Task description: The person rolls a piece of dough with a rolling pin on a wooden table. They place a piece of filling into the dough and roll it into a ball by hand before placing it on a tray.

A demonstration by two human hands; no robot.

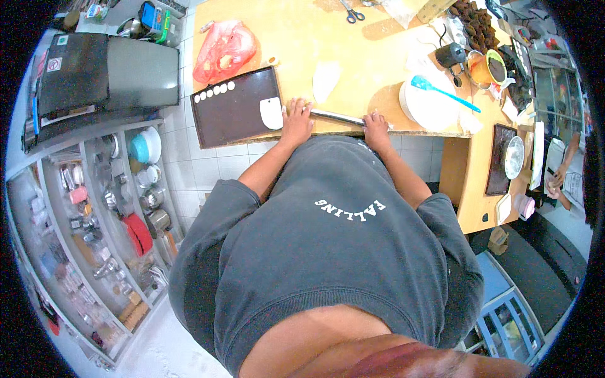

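My left hand [296, 125] rests on the near end of the wooden table [283, 38], fingers curved over the left end of a long metal rolling rod [338, 116]. My right hand [377, 131] grips the rod's right end. Beside my left hand, a white scraper [271, 115] lies on a dark tray [227, 123] with several small white dough discs [215, 91] in a row. A small white patch [326, 77], perhaps flour or dough, lies beyond the rod. Right of my right hand is a white bowl [421, 108] with a blue spatula [450, 94] across it.
Red plastic bag [224, 50], scissors [352, 14] and dark jug [450, 55] are on the table. A second dark tray [496, 157] is at right. Black appliance [138, 72] and shelving [142, 201] stand left. Another person's hands [558, 179] show at the far right.
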